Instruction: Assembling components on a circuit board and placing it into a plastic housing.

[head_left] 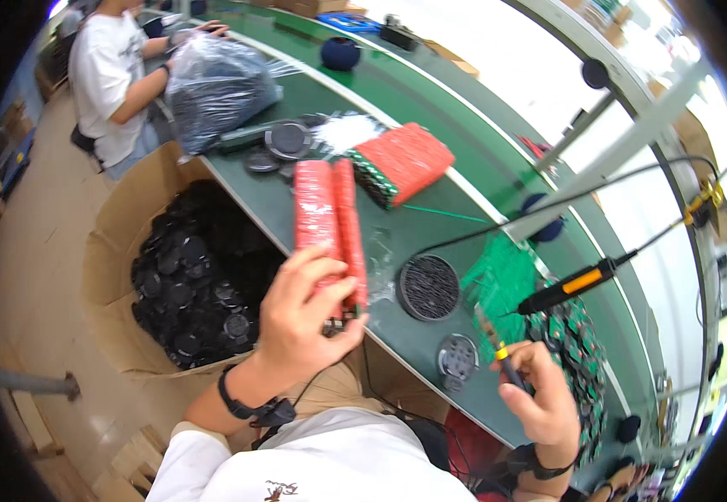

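My left hand (306, 314) is wrapped round the lower end of a long red bundle (316, 201), which looks like wires in clear plastic. A narrower red strip (347, 209) runs along its right side. In my right hand (541, 393) is a slim hand tool (499, 350) with a black and yellow handle and a pointed metal end; its exact kind does not show. Between my hands lie a round dish of small black screws (428, 287) and a black round plastic housing (458, 358). A thicker red bundle with green ends (405, 161) rests farther back on the table.
An electric screwdriver (572, 286) hangs by its cord above green wires (501, 268) and a heap of green-and-black parts (576, 343). Left of the table stands a cardboard box (117, 251) of black round parts. Another person (112, 84) handles a grey plastic bag (217, 88).
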`<control>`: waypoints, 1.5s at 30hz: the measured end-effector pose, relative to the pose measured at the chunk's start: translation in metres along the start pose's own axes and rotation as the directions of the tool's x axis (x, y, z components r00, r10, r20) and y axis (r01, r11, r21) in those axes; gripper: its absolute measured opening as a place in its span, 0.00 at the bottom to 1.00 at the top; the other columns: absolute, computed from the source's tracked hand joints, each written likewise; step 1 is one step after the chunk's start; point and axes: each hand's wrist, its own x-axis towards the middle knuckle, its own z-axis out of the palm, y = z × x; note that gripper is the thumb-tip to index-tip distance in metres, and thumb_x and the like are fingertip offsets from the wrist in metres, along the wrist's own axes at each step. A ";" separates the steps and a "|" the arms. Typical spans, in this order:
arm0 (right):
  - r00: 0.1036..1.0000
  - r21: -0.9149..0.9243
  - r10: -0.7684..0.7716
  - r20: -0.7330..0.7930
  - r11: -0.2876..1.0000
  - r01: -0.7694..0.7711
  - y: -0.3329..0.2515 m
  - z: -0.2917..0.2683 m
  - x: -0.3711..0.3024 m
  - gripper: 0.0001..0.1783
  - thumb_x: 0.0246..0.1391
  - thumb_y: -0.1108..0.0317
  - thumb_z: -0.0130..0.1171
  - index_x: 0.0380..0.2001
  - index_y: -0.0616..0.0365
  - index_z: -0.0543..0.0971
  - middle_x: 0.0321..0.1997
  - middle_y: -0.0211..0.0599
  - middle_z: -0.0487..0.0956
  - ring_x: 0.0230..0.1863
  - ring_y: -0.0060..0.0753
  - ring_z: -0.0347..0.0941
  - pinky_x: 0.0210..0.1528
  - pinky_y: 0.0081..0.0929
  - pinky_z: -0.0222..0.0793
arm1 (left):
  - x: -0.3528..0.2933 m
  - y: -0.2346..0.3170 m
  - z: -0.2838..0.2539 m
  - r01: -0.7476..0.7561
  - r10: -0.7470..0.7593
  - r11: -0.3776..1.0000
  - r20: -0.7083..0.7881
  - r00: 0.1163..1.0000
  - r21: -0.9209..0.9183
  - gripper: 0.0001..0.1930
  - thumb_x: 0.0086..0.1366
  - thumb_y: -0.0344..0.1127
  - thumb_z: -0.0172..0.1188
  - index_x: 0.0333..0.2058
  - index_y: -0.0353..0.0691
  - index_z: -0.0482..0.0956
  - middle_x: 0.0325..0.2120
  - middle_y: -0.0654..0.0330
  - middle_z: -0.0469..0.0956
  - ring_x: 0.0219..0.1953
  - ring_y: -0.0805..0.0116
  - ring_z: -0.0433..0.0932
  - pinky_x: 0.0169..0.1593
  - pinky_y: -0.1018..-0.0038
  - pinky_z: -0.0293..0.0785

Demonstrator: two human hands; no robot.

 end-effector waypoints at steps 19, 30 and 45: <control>0.903 -0.550 -0.001 -0.430 0.793 -0.261 0.133 -0.014 -0.040 0.20 0.50 0.63 0.68 0.42 0.65 0.78 0.48 0.49 0.77 0.51 0.54 0.73 0.52 0.43 0.70 | 0.016 -0.024 -0.022 0.317 -0.342 0.937 -0.210 0.916 -0.146 0.08 0.55 0.23 0.54 0.35 0.31 0.75 0.53 0.43 0.76 0.50 0.58 0.78 0.54 0.68 0.72; 0.939 0.573 0.317 -0.133 0.798 -0.188 0.128 -0.107 0.206 0.28 0.64 0.46 0.55 0.46 0.65 0.75 0.39 0.45 0.82 0.37 0.36 0.81 0.44 0.35 0.80 | 0.173 -0.025 0.117 -0.312 0.314 0.949 0.061 0.947 -0.042 0.11 0.54 0.32 0.69 0.33 0.38 0.77 0.56 0.43 0.71 0.44 0.52 0.81 0.46 0.61 0.78; 0.937 0.771 0.292 -0.193 0.636 -0.040 0.156 -0.084 0.295 0.21 0.60 0.44 0.50 0.44 0.46 0.78 0.49 0.27 0.81 0.48 0.32 0.76 0.56 0.52 0.66 | 0.148 -0.078 0.225 -0.027 0.075 0.977 0.223 0.972 -0.212 0.16 0.52 0.39 0.73 0.32 0.39 0.76 0.52 0.42 0.72 0.61 0.41 0.68 0.61 0.57 0.68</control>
